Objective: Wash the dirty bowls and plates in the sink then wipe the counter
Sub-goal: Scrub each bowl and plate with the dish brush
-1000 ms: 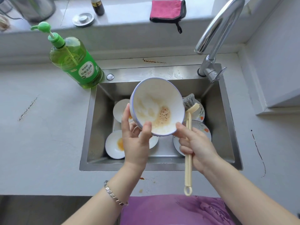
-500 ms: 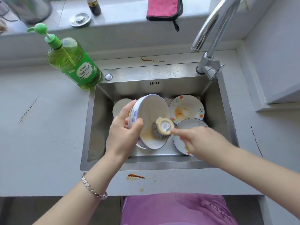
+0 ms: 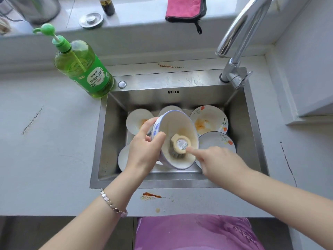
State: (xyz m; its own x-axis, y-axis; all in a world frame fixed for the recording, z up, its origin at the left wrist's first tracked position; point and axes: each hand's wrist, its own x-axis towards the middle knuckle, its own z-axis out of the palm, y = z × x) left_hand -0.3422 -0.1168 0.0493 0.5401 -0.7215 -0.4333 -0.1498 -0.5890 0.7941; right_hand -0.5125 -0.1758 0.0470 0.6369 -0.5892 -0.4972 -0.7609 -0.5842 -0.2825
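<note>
My left hand (image 3: 144, 148) grips a white bowl with a blue rim (image 3: 182, 127), tilted on its side over the steel sink (image 3: 180, 82), thumb on the rim. My right hand (image 3: 216, 163) holds a cream dish brush (image 3: 179, 146) by its handle, forefinger stretched along it, the bristles pressed inside the bowl. Brown residue streaks the bowl's inside. Below lie dirty dishes: a flowered plate with orange sauce (image 3: 209, 120), a second flowered plate (image 3: 218, 140), a small white dish (image 3: 137, 120), and others partly hidden by the bowl and my hands.
A green dish soap pump bottle (image 3: 84, 71) stands at the sink's back left corner. The faucet (image 3: 237, 37) arches over the back right. A pink cloth (image 3: 183, 8) hangs on the sill. Sauce stains (image 3: 150, 195) mark the counter's front edge, with another stain (image 3: 171, 65) behind the sink.
The bowl came down from in front of me to just over the dishes and turned sideways. The brush swung from beside the bowl into it and now rubs the inside.
</note>
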